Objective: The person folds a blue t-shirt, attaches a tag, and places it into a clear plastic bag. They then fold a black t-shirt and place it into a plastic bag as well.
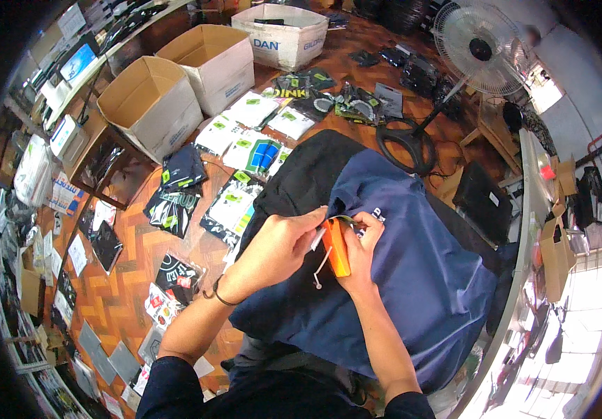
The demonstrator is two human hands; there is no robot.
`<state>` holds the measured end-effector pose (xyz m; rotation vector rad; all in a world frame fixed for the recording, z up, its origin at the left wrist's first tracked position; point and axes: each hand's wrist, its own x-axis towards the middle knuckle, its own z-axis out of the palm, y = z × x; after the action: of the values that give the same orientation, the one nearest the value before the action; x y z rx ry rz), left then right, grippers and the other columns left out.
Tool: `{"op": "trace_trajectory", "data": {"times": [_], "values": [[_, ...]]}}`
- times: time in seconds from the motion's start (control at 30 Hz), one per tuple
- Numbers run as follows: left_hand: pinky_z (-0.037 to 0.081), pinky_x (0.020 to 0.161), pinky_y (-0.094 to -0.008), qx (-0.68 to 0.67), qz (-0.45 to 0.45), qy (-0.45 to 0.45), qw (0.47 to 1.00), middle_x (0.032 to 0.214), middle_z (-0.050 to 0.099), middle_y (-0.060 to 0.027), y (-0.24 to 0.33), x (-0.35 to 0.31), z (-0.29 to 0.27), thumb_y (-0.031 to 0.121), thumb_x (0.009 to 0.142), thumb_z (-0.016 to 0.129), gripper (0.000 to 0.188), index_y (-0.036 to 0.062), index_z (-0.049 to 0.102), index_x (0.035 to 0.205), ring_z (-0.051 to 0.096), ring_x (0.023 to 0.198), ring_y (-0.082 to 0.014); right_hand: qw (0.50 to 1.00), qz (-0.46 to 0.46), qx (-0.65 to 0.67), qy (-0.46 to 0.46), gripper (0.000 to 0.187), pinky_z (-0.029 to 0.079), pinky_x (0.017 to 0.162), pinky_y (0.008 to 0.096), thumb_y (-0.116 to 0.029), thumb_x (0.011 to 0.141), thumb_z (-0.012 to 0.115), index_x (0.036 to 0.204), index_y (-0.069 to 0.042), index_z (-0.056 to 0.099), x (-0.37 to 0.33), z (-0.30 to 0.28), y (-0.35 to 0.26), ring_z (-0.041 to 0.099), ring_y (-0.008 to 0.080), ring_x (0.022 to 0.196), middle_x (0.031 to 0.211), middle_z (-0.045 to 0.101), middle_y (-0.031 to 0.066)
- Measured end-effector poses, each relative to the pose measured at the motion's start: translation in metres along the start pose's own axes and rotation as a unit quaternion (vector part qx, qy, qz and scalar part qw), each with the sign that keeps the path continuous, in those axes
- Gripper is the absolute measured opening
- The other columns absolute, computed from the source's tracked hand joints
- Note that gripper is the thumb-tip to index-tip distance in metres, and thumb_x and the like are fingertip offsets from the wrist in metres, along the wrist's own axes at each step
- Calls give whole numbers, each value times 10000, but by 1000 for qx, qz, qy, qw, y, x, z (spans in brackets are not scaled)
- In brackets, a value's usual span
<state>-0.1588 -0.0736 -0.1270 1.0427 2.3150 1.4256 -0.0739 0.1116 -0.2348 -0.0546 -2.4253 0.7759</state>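
A navy blue garment (426, 279) with small white lettering lies spread in front of me, over a black cloth-like surface (301, 167). My right hand (360, 255) is closed around an orange handheld tool (336, 248), whose exact kind I cannot make out. A thin white strip (323, 267) hangs beside the tool. My left hand (283, 241) pinches at the garment's edge, close to the tool's tip. A small white piece (317, 239) shows just under its fingers; what lies between the fingertips is hidden.
Three big cardboard boxes (150, 105) stand at the back left. Bagged folded shirts (252, 112) cover the floor beyond the garment. A standing fan (481, 49) is at the back right. A long shelf edge (517, 279) runs along my right, and a wooden stool (115, 164) stands left.
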Motion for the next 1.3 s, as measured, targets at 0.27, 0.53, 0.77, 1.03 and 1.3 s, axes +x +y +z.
{"op": "trace_trajectory", "data": {"times": [0.27, 0.53, 0.77, 1.03, 1.3], "values": [[597, 921, -450, 120, 96, -76, 985, 1253, 712, -260, -4, -2, -10, -45, 868, 617, 463, -37, 666, 1329, 730, 1071, -400, 998, -26, 46, -28, 305, 461, 1020, 409, -30, 860, 770, 1153, -3, 692, -11, 3, 18, 505, 330, 1192, 1321, 462, 158], [600, 909, -454, 66, 33, -54, 996, 1205, 724, -262, 8, -1, -8, -93, 839, 620, 547, -49, 620, 1385, 728, 1042, -411, 933, 191, 304, 19, 246, 462, 1002, 356, 43, 925, 668, 1160, -20, 631, -13, 19, 23, 510, 256, 1159, 1316, 439, 96], [593, 885, -459, 77, 114, 3, 991, 1227, 708, -263, -1, -1, 3, -91, 835, 625, 532, -56, 642, 1366, 731, 1020, -410, 996, 21, 82, -2, 314, 454, 1037, 381, 23, 899, 734, 1198, -36, 659, -15, 11, 27, 518, 305, 1209, 1353, 454, 131], [576, 735, -460, 122, 101, -161, 974, 929, 732, -264, -2, 22, -27, -68, 874, 640, 426, 26, 720, 1281, 729, 859, -431, 982, 64, 176, -7, 382, 474, 1021, 428, -15, 789, 808, 1147, -7, 674, -12, 10, 28, 515, 357, 1200, 1325, 469, 169], [566, 674, -417, 17, 125, -126, 984, 849, 721, -260, -5, 27, -29, 50, 950, 675, 284, -35, 719, 1217, 742, 766, -398, 991, -43, 94, 82, 423, 447, 826, 407, -132, 674, 891, 1059, -37, 744, 3, -9, 8, 511, 300, 980, 1075, 489, 130]]}}
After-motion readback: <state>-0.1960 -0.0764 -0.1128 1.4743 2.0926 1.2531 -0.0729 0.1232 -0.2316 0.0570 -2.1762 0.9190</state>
